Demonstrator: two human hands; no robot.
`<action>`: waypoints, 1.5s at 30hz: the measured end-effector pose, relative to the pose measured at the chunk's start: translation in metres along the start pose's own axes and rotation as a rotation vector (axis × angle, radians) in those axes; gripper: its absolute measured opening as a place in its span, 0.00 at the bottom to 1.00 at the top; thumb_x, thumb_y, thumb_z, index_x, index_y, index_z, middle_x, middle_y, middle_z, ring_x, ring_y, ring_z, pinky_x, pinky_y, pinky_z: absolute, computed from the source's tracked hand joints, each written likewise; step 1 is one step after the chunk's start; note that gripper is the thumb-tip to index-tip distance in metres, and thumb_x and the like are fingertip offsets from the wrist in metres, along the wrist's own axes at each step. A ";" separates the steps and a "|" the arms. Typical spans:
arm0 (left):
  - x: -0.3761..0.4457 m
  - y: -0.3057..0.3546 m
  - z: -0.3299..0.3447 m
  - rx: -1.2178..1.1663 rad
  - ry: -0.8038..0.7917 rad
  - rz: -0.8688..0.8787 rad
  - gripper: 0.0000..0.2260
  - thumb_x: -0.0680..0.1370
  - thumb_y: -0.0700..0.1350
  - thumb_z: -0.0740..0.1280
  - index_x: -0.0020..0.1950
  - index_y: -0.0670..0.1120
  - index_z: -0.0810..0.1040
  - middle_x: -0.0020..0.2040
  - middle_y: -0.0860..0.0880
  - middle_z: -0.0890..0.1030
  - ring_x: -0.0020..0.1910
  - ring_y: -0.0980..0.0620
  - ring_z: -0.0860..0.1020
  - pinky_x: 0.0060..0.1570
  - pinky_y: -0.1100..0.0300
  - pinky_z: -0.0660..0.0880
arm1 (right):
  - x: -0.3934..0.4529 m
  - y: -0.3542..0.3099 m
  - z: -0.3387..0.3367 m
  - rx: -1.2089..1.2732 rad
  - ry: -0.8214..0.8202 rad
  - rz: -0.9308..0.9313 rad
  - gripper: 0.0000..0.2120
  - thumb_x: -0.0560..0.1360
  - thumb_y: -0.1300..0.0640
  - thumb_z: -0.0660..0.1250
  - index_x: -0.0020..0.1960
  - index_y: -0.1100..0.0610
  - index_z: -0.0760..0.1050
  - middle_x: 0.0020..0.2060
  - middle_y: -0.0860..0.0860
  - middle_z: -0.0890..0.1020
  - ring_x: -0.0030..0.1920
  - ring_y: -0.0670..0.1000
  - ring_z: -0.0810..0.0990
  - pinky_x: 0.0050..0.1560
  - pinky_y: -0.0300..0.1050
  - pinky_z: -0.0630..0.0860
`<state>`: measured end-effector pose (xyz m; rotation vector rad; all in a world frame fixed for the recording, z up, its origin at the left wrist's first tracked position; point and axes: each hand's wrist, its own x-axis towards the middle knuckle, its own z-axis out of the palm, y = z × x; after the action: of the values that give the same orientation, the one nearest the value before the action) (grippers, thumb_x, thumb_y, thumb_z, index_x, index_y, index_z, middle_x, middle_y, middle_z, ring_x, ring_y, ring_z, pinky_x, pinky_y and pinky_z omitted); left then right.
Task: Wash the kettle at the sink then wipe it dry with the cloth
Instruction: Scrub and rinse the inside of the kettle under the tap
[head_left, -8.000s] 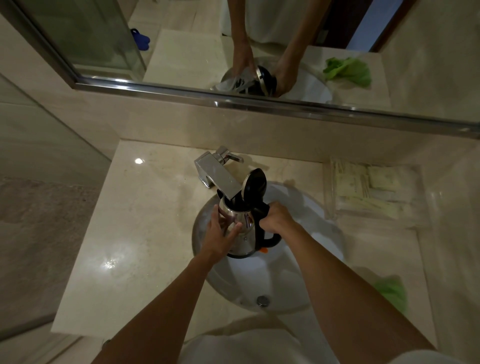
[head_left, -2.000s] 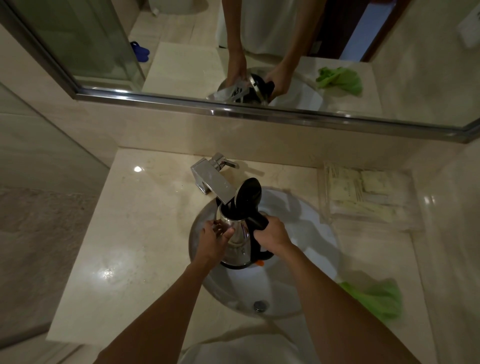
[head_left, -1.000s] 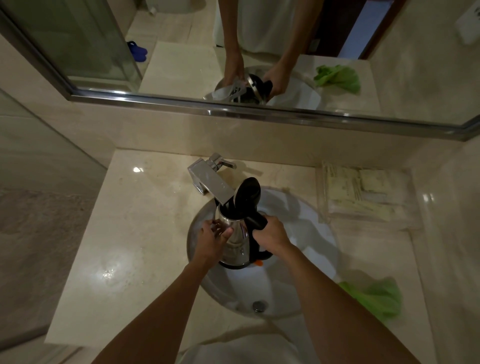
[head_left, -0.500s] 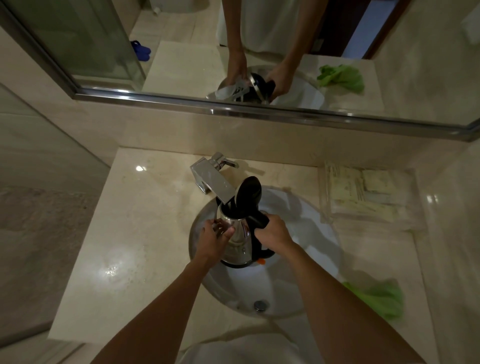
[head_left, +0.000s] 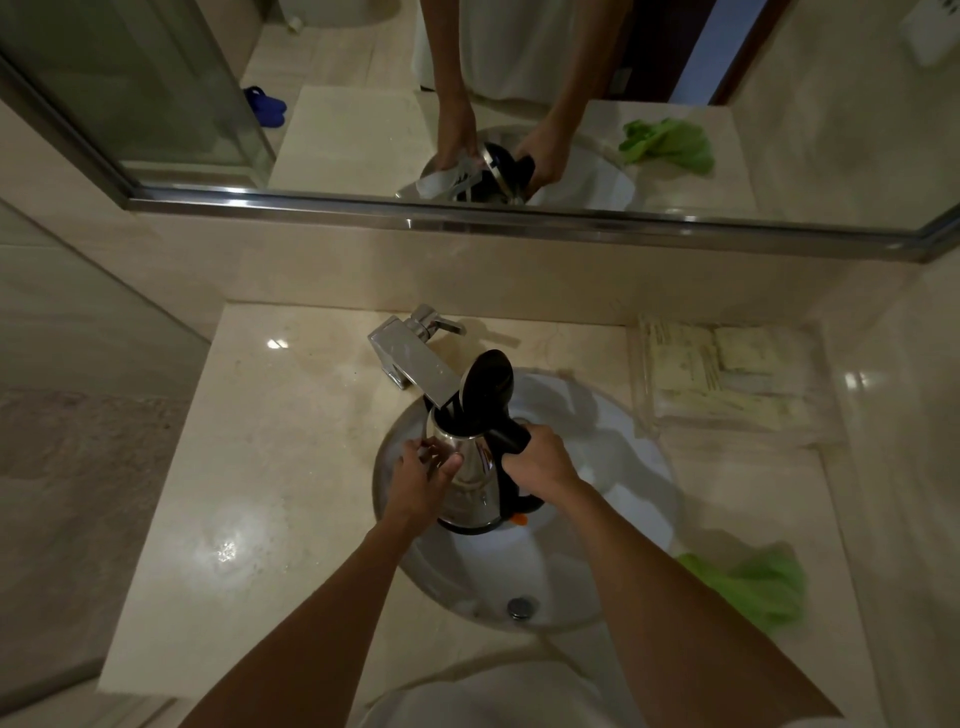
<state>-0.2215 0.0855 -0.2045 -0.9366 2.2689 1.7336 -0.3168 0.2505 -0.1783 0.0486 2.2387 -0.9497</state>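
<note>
A steel kettle with a black handle and its black lid flipped up stands upright over the white sink, its open mouth just under the chrome tap spout. My right hand grips the black handle. My left hand holds the steel body on its left side, thumb across the front. A crumpled green cloth lies on the counter right of the sink.
The marble counter surrounds the sink, with a clear tray of sachets at back right. A mirror above reflects the hands and kettle. The drain plug sits at the basin's near side.
Over the last seconds the kettle has stayed under the spout in both hands; my left hand has shifted slightly on the steel body.
</note>
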 end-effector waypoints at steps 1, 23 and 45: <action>0.001 -0.002 0.000 0.000 -0.004 -0.005 0.27 0.72 0.54 0.72 0.63 0.40 0.69 0.56 0.48 0.79 0.55 0.52 0.78 0.51 0.61 0.74 | 0.000 0.000 0.000 -0.002 0.003 0.004 0.13 0.71 0.56 0.70 0.55 0.52 0.77 0.42 0.50 0.81 0.39 0.47 0.78 0.38 0.40 0.73; -0.004 0.002 0.002 0.056 0.029 -0.033 0.19 0.75 0.49 0.71 0.60 0.47 0.68 0.55 0.48 0.79 0.55 0.50 0.79 0.57 0.46 0.77 | 0.002 0.002 -0.004 0.002 -0.018 -0.021 0.12 0.72 0.57 0.70 0.54 0.53 0.77 0.42 0.50 0.81 0.40 0.46 0.79 0.40 0.42 0.74; 0.000 -0.004 0.001 0.038 0.033 -0.004 0.18 0.74 0.51 0.72 0.58 0.51 0.68 0.54 0.50 0.78 0.54 0.52 0.78 0.54 0.53 0.76 | -0.004 -0.004 -0.002 -0.016 0.013 -0.009 0.10 0.72 0.58 0.69 0.53 0.54 0.78 0.42 0.50 0.82 0.41 0.47 0.80 0.42 0.43 0.75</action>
<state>-0.2203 0.0861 -0.2082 -0.9686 2.3103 1.6797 -0.3158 0.2497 -0.1722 0.0376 2.2601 -0.9383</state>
